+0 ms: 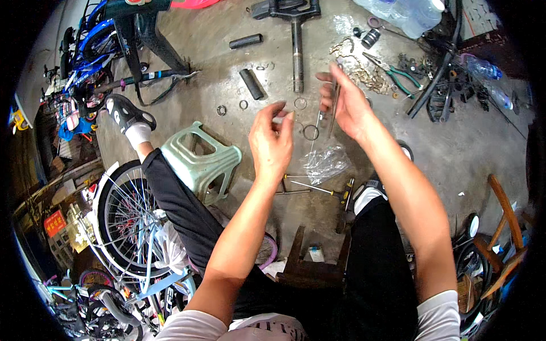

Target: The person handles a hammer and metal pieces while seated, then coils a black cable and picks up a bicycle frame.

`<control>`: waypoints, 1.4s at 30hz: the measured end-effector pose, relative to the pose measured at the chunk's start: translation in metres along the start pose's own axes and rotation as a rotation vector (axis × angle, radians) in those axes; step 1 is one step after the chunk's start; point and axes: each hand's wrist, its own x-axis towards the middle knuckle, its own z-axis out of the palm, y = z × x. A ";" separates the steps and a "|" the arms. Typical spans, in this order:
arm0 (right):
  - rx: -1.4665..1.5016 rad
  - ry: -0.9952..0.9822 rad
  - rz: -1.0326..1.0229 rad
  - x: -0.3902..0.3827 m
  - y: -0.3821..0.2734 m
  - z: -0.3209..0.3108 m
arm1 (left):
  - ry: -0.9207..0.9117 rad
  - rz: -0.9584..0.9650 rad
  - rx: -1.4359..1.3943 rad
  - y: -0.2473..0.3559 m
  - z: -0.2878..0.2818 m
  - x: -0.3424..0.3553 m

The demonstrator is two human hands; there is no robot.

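Observation:
My left hand hovers above the concrete floor with its fingers curled in toward the thumb; whatever they hold, if anything, is hidden. My right hand is closed round a slim metal tool, which points down between thumb and fingers. Below the hands lie a thin ring and a crumpled clear plastic bag. Another ring rests between the hands, near the end of a black bicycle fork's steerer tube. Two small rings are left of my left hand.
Two black tubes lie beyond my left hand. Green-handled pliers, a chain and loose parts are at the far right. A pale green stool stands left, by a bicycle wheel. T-handled tools lie near my right foot.

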 end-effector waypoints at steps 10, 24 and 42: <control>0.145 0.268 0.034 -0.005 0.066 -0.025 | -0.088 -0.253 0.774 -0.192 0.033 -0.060; 0.077 0.302 0.067 -0.008 0.075 -0.029 | -0.117 -0.031 0.630 -0.171 0.016 -0.036; -0.255 -0.116 0.237 -0.018 0.078 -0.035 | -0.309 0.074 0.395 -0.086 -0.047 -0.024</control>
